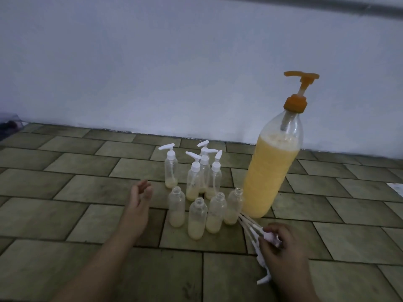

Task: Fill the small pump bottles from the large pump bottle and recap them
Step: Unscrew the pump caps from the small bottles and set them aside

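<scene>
The large bottle stands upright on the tiled floor, close to the pale wall. It is mostly full of yellow liquid and wears an orange pump whose spout points left.

Just left of the large bottle's base stand four small open bottles in a loose row, uncapped, each with a little pale liquid at the bottom; the nearest one almost touches the large bottle. Behind that row, also left of the large bottle, stand capped small bottles with white pump tops, close together, one a bit apart further left.

The right hand is in front of the large bottle's base, fingers curled round a bunch of white pump caps; their thin tubes fan out toward the large bottle's foot.

The left hand hovers left of the open bottles, well away from the large bottle, fingers loosely spread and holding nothing.
</scene>
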